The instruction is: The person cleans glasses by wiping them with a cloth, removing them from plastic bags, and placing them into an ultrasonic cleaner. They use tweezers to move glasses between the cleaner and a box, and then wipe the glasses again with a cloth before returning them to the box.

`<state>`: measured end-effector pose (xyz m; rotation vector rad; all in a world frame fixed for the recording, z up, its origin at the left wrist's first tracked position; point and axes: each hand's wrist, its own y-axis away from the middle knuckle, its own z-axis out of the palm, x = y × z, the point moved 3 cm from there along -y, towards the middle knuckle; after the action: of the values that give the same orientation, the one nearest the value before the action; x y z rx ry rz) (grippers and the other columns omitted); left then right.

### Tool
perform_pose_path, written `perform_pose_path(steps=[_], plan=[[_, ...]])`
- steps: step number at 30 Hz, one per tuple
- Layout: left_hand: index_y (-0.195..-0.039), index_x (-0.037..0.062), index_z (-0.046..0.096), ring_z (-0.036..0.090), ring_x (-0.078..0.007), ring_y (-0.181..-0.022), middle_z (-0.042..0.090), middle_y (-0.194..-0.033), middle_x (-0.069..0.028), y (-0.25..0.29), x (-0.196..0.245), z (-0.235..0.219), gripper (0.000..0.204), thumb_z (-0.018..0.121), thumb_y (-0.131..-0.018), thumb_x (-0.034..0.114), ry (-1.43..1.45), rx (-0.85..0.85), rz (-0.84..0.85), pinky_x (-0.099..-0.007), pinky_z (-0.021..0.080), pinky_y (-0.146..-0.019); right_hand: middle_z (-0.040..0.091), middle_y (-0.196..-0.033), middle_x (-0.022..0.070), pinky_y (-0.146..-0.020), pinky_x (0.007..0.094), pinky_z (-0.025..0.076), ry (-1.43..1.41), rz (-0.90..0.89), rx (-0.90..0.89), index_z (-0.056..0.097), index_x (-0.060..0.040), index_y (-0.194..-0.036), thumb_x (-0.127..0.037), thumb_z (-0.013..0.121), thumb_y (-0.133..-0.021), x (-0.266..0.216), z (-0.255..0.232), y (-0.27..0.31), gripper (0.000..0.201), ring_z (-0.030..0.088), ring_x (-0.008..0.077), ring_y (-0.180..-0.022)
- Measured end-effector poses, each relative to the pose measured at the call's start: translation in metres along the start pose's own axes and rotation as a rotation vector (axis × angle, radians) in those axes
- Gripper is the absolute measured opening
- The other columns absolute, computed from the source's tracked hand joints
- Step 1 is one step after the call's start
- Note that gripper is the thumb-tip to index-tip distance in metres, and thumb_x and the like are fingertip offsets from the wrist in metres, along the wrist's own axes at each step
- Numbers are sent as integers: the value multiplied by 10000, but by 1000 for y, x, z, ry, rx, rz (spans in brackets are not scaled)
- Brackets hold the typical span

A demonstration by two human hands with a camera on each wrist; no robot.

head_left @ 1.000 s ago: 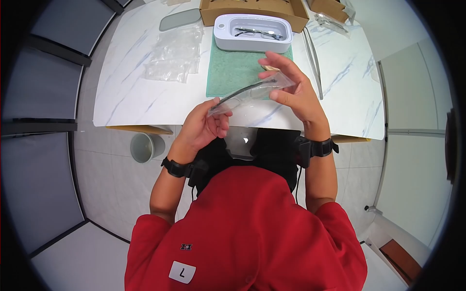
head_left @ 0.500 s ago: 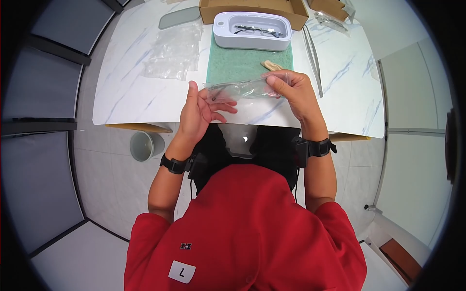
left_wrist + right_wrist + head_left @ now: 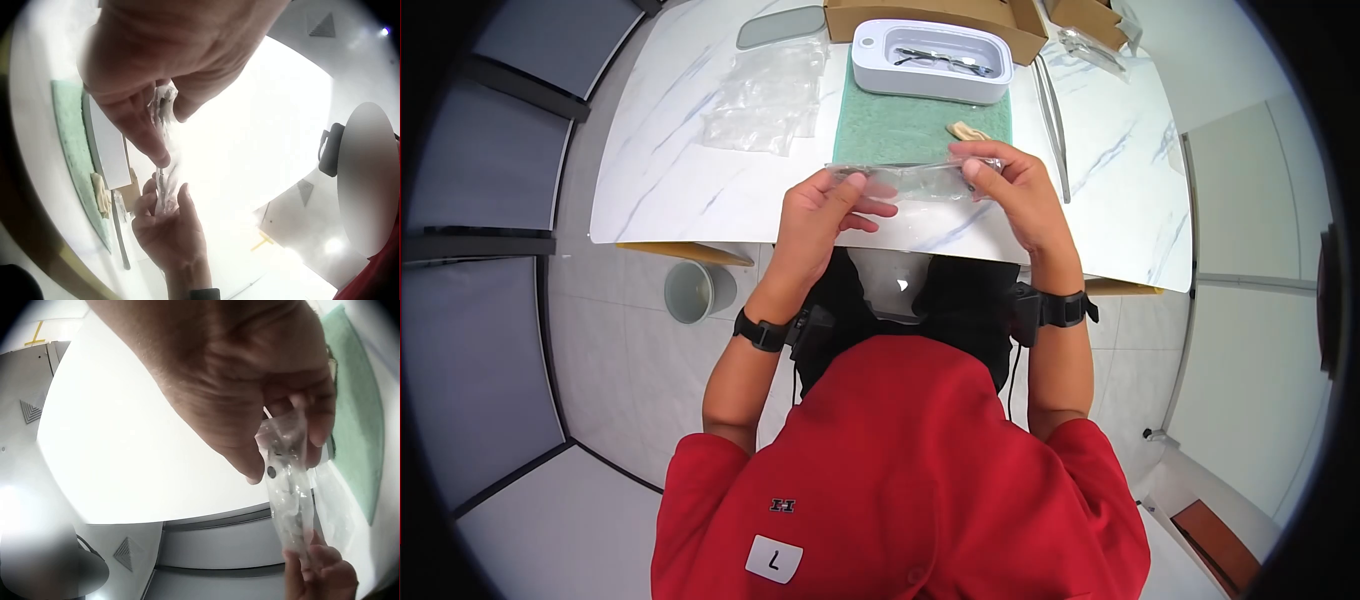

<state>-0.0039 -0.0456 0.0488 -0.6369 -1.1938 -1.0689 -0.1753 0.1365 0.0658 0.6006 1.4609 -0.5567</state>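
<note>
A clear plastic bag (image 3: pixel 930 184) with a pair of glasses inside is held level between both hands, over the table's front part. My left hand (image 3: pixel 812 222) pinches its left end between thumb and forefinger, the other fingers loosely spread. At the opposite end, my right hand (image 3: pixel 1018 200) grips the bag with the thumb on the near side. The right wrist view shows the crinkled plastic (image 3: pixel 289 487) stretching from one hand to the other. Ahead, another pair of glasses (image 3: pixel 945 62) lies in the basin of a white cleaning machine (image 3: pixel 930 88).
Under the machine lies a green towel (image 3: pixel 885 130) with a beige cloth (image 3: pixel 966 132) on it. Flat clear bags (image 3: pixel 762 100) and a grey oval lid (image 3: pixel 780 28) are at left. Cardboard boxes (image 3: pixel 1028 32) stand behind, a long grey strip (image 3: pixel 1052 130) at right. A bin (image 3: pixel 688 293) is on the floor.
The bag has gone from slanted to level. My right hand has closed on its right end. My left hand, which opened its fingers half a second ago, now pinches the left end again.
</note>
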Motion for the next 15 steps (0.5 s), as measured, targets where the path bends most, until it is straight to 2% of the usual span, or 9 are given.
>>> perform_pose_path(steps=[4,7,10,13,14,15], plan=[[-1155,-44,631,742,-245,-911,728,-1071,-190,0,0,4,299,549,-1051,224,-78,-42,-1,-292,581,-729,735,-1085,56,-808,267,496,330,-216,47,751,-41,-1107,-157,762,-892,-25,-6,1,244,657,140,-905],[-1147,-50,632,742,-247,-906,728,-1069,-188,-2,-1,11,289,547,-1050,208,-96,-66,-15,-297,582,-734,741,-1052,65,-847,336,511,498,-311,-71,753,-40,-1053,-113,769,-856,-48,-1,7,211,671,194,-953],[-1130,-55,630,745,-242,-900,733,-1060,-174,-6,-1,19,273,548,-1048,193,-124,-65,-22,-298,587,-731,726,-996,66,-822,316,509,638,-371,-193,745,-30,-1001,-53,776,-826,-55,11,12,179,648,204,-931],[-1113,-50,627,750,-230,-900,741,-1046,-151,-9,3,30,246,557,-1045,175,-161,-72,-9,-292,593,-725,714,-950,91,-836,359,520,791,-530,-182,747,-42,-956,-26,794,-768,-57,11,15,194,647,284,-917],[-1113,-51,625,750,-231,-904,741,-1046,-150,-10,0,31,244,556,-1046,174,-168,-75,-2,-291,592,-726,705,-919,95,-837,402,525,838,-551,-174,732,-42,-919,-25,793,-745,-61,11,17,185,643,328,-927],[-1113,-52,623,750,-232,-909,741,-1045,-150,-11,-1,33,243,555,-1047,172,-177,-76,3,-290,592,-727,704,-911,95,-834,404,525,868,-531,-173,725,-40,-909,-27,791,-747,-63,11,19,175,643,328,-928]])
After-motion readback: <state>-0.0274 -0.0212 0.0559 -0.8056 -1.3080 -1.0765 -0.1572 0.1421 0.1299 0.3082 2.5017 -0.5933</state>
